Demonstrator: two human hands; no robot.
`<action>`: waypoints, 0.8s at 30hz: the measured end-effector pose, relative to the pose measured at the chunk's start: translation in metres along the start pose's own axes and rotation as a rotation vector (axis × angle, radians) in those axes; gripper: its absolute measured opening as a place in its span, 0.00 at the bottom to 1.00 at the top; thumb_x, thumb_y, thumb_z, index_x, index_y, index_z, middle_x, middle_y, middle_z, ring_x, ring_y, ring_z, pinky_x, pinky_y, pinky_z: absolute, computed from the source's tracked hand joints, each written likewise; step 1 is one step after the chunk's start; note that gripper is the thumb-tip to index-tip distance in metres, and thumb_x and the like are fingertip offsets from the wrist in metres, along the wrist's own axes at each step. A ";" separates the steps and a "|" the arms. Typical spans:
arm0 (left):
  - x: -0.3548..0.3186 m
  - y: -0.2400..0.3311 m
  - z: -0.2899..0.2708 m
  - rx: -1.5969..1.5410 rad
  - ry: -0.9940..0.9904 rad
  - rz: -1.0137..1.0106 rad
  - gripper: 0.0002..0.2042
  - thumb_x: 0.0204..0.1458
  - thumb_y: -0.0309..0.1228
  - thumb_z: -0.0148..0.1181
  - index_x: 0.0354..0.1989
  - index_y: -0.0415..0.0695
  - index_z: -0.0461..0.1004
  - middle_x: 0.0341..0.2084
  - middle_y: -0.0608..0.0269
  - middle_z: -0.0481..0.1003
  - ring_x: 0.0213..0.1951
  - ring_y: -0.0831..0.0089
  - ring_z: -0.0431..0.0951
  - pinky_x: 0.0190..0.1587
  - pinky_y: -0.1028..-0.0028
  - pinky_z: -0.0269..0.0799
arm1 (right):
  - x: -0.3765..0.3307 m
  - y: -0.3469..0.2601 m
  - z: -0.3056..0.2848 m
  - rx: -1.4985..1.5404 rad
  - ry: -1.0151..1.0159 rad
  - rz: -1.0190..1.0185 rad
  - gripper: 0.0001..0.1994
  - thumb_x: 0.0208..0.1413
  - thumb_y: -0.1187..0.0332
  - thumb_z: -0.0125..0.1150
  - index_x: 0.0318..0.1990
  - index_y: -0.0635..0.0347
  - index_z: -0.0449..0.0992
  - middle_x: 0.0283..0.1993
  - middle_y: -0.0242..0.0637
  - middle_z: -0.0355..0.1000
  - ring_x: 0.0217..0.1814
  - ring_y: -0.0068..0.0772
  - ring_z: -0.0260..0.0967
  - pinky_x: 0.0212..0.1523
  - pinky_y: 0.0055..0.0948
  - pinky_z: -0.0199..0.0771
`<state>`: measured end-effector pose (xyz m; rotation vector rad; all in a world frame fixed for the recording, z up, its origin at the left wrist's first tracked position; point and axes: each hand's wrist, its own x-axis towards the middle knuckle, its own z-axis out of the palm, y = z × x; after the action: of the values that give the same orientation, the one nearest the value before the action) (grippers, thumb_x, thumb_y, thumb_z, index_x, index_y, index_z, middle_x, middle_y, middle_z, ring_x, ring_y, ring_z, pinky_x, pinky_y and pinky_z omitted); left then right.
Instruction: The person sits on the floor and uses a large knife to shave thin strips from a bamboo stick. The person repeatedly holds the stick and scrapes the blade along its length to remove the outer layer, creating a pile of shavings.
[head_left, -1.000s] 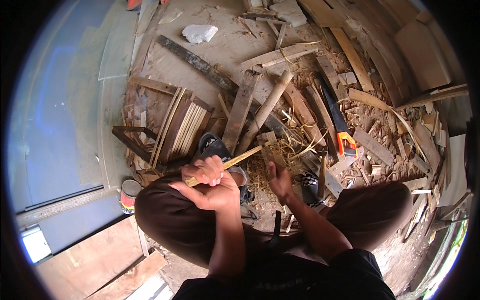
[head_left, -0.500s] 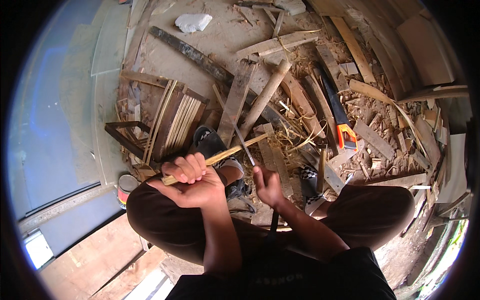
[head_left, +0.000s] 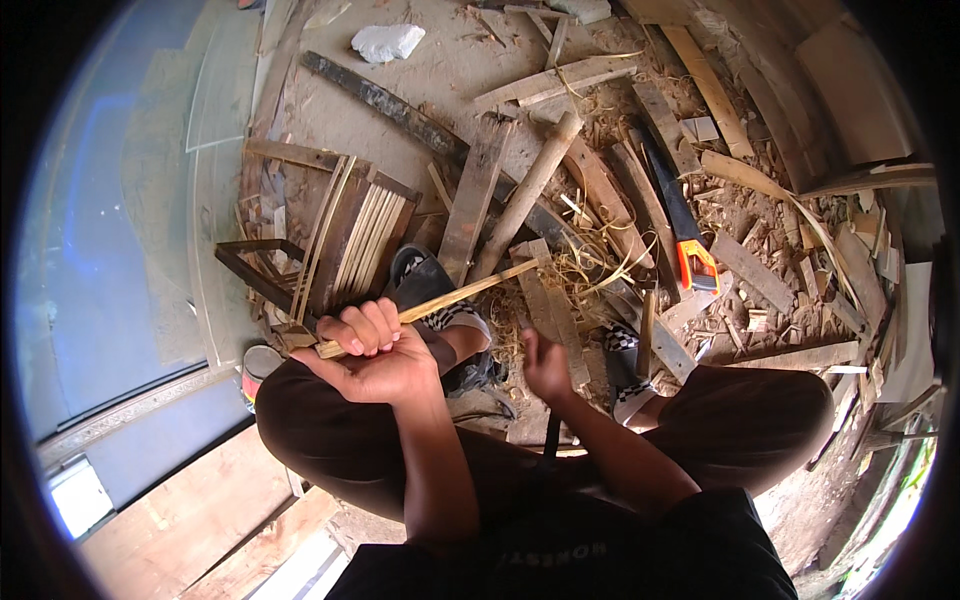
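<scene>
In the head view, knees spread above a littered floor (head_left: 330, 112), a person closes the left hand (head_left: 375, 350) around the lower end of a slim, yellowish wooden stick (head_left: 465, 293). A short butt pokes out of the fist toward eight o'clock; the long axis runs to two o'clock, the free half reaching out in front of the body.

The right hand (head_left: 546, 368) sits at three o'clock from the left, apart from the stick and below its free half, so that the tip lies at twelve o'clock from its knuckles. The left hand is on the wood itself, but the right is nearer to the tip. The right hand's fingers are curled; blur makes it impossible to tell whether they grip anything.

Near the tip lie a flat board (head_left: 550, 302) and, at about three o'clock, curled shavings (head_left: 590, 272). A saw (head_left: 697, 268) with an orange handle rests at two o'clock from the right hand, its blade pointing toward eleven.

The one clear container, a small can (head_left: 262, 362), stands at nine o'clock from the left hand, just beside the knee; what it holds cannot be made out.
</scene>
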<state>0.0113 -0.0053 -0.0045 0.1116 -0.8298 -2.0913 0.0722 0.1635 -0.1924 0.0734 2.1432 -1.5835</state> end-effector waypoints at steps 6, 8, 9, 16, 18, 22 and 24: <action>0.002 0.001 0.001 -0.004 -0.019 0.023 0.29 0.67 0.58 0.40 0.19 0.48 0.58 0.11 0.72 0.51 0.14 0.80 0.45 0.21 0.74 0.42 | -0.005 -0.041 -0.004 0.029 0.074 -0.226 0.16 0.70 0.65 0.49 0.40 0.73 0.74 0.22 0.55 0.66 0.21 0.40 0.62 0.28 0.39 0.68; -0.002 0.002 -0.004 0.024 -0.055 0.013 0.29 0.67 0.58 0.40 0.19 0.48 0.58 0.11 0.72 0.51 0.14 0.80 0.45 0.21 0.74 0.42 | -0.009 -0.047 -0.005 0.052 0.128 -0.461 0.16 0.69 0.65 0.50 0.42 0.74 0.75 0.23 0.57 0.68 0.22 0.40 0.66 0.28 0.39 0.69; -0.002 0.001 -0.005 0.030 -0.026 0.015 0.29 0.67 0.58 0.40 0.19 0.48 0.58 0.11 0.72 0.51 0.14 0.80 0.45 0.21 0.75 0.41 | -0.010 -0.047 -0.004 0.064 0.155 -0.579 0.16 0.69 0.65 0.50 0.43 0.74 0.75 0.24 0.58 0.68 0.23 0.41 0.68 0.29 0.40 0.69; -0.004 -0.001 0.001 0.008 -0.018 0.013 0.30 0.67 0.58 0.40 0.19 0.48 0.59 0.11 0.72 0.51 0.14 0.80 0.45 0.21 0.75 0.40 | -0.006 -0.022 -0.005 -0.095 0.009 -0.108 0.15 0.69 0.64 0.49 0.50 0.64 0.77 0.35 0.61 0.76 0.38 0.63 0.77 0.40 0.47 0.79; -0.003 -0.001 -0.003 -0.018 -0.052 0.021 0.30 0.67 0.59 0.40 0.19 0.48 0.59 0.11 0.72 0.51 0.14 0.80 0.45 0.21 0.75 0.40 | -0.018 -0.048 -0.010 -0.022 0.001 -0.355 0.14 0.67 0.64 0.52 0.48 0.63 0.78 0.35 0.61 0.77 0.39 0.63 0.77 0.41 0.47 0.79; -0.004 -0.003 0.004 0.060 0.067 0.027 0.30 0.67 0.59 0.40 0.18 0.48 0.59 0.10 0.72 0.52 0.14 0.80 0.45 0.21 0.75 0.41 | -0.002 0.002 -0.007 -0.055 0.088 -0.033 0.14 0.69 0.66 0.48 0.42 0.71 0.76 0.28 0.61 0.72 0.33 0.60 0.75 0.35 0.45 0.73; -0.003 -0.003 0.001 0.005 0.048 0.035 0.30 0.67 0.59 0.40 0.18 0.48 0.59 0.11 0.72 0.52 0.14 0.80 0.45 0.20 0.75 0.42 | 0.003 -0.003 -0.016 -0.186 0.051 -0.044 0.15 0.70 0.64 0.48 0.43 0.68 0.76 0.28 0.60 0.73 0.33 0.62 0.75 0.33 0.47 0.73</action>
<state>0.0104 -0.0014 -0.0058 0.1483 -0.8021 -2.0461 0.0630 0.1763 -0.1870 0.0066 2.3358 -1.4116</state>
